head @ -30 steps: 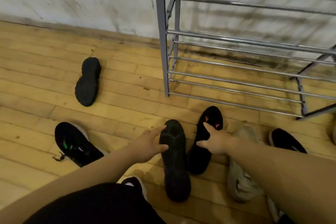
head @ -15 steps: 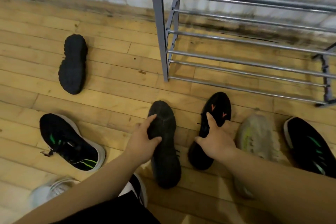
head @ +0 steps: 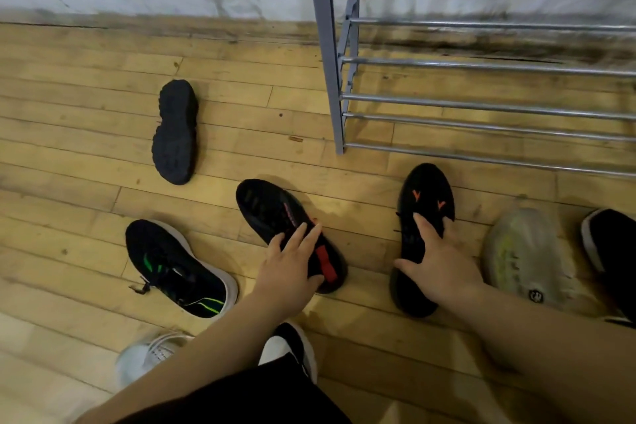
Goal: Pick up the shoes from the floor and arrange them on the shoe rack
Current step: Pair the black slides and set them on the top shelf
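A grey metal shoe rack point(head: 325, 55) with bare silver bars stands against the wall at the upper right. My left hand point(head: 292, 265) grips a black shoe with a red heel tab point(head: 272, 213), now upright on the floor, toe pointing up-left. My right hand point(head: 437, 262) holds a black shoe with orange marks point(head: 426, 196) at its middle, in front of the rack. Another black shoe point(head: 176, 132) lies sole-up further left.
A black and green sneaker point(head: 172, 265) sits at the left. A pale grey-yellow shoe point(head: 519, 251) and another black sneaker point(head: 609, 241) lie at the right. A white shoe point(head: 144, 354) and a black and white shoe point(head: 292, 341) are near my knee. Wooden floor meets a white wall.
The shoe in my left hand has been turned from sole-up to upright and swung toward the left. My right hand stays on the orange-marked shoe. The view has moved closer.
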Available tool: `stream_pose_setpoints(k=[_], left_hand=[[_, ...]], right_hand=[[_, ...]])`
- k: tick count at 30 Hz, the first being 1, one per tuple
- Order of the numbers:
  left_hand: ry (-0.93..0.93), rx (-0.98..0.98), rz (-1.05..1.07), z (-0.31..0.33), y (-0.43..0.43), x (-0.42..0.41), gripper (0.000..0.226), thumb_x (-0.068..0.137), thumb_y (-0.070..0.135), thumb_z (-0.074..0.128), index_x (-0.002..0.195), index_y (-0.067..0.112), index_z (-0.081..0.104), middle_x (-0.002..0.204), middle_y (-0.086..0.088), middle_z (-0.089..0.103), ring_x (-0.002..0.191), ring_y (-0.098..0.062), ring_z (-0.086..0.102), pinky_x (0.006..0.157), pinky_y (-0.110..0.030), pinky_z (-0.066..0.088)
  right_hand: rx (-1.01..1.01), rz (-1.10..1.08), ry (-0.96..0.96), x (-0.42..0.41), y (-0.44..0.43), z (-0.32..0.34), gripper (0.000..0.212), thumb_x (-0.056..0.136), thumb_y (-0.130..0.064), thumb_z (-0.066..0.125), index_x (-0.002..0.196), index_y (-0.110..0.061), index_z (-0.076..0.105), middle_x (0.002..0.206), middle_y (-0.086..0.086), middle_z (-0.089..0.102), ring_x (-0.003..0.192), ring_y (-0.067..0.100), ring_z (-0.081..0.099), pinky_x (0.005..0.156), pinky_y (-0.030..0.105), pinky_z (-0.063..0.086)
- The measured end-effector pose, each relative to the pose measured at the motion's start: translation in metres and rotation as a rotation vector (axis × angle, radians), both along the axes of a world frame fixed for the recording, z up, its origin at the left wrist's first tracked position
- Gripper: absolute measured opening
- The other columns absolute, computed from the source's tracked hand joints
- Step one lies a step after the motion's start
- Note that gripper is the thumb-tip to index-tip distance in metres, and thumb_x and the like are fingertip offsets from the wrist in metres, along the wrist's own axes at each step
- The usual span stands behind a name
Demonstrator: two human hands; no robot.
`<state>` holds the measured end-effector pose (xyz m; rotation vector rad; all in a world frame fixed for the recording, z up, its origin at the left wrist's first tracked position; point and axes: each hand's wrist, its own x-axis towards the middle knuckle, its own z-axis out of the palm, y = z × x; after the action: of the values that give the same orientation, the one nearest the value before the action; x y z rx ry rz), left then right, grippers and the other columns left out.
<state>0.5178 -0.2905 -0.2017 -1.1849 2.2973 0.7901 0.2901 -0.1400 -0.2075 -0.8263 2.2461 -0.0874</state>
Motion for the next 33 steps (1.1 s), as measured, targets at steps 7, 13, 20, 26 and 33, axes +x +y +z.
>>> stream_pose_setpoints(k=[7, 13, 20, 26, 33], left_hand=[[0.011, 0.001, 0.011, -0.001, -0.004, -0.003, 0.099, 0.092, 0.043, 0.070, 0.159, 0.048, -0.003, 0.169, 0.018, 0.004, 0.153, -0.032, 0.006, 0.121, -0.050, 0.029], [0.024, 0.027, 0.013, 0.003, -0.006, 0.000, 0.099, 0.091, 0.045, 0.069, 0.158, 0.050, -0.003, 0.169, 0.019, 0.003, 0.153, -0.032, 0.003, 0.121, -0.050, 0.027], [0.040, 0.062, 0.003, 0.005, -0.006, 0.003, 0.098, 0.089, 0.048, 0.069, 0.159, 0.050, -0.001, 0.169, 0.019, 0.003, 0.153, -0.031, 0.002, 0.123, -0.050, 0.022], [0.235, 0.234, 0.208, 0.024, -0.022, 0.008, 0.085, 0.092, 0.040, 0.071, 0.160, 0.044, 0.019, 0.163, 0.008, 0.030, 0.150, -0.024, 0.029, 0.122, -0.047, 0.031], [0.589, 0.415, 0.522, 0.118, -0.017, 0.015, 0.070, 0.097, 0.045, 0.062, 0.155, 0.055, 0.024, 0.154, 0.004, 0.043, 0.131, -0.020, 0.057, 0.114, -0.052, 0.044]], right_hand=[[0.076, 0.022, 0.004, 0.007, -0.002, 0.000, 0.106, 0.081, -0.074, 0.060, 0.156, -0.048, -0.010, 0.168, 0.005, -0.014, 0.148, 0.045, 0.019, 0.117, 0.049, 0.030], [0.088, 0.022, -0.015, 0.008, -0.008, 0.003, 0.105, 0.085, -0.064, 0.065, 0.158, -0.044, -0.008, 0.168, 0.009, -0.015, 0.146, 0.045, 0.024, 0.115, 0.047, 0.032], [0.068, -0.020, -0.036, 0.008, -0.013, 0.002, 0.107, 0.084, -0.056, 0.070, 0.158, -0.046, -0.008, 0.167, 0.006, -0.018, 0.146, 0.046, 0.026, 0.106, 0.047, 0.047], [0.022, -0.333, -0.257, 0.005, -0.034, 0.031, 0.120, 0.074, -0.042, 0.084, 0.159, -0.044, -0.001, 0.167, 0.008, 0.003, 0.147, 0.039, 0.027, 0.112, 0.047, 0.042], [0.055, -0.271, -0.570, 0.020, -0.073, 0.150, 0.087, 0.069, -0.028, 0.087, 0.146, -0.031, 0.045, 0.136, 0.012, 0.054, 0.118, 0.035, 0.055, 0.093, 0.044, 0.052]])
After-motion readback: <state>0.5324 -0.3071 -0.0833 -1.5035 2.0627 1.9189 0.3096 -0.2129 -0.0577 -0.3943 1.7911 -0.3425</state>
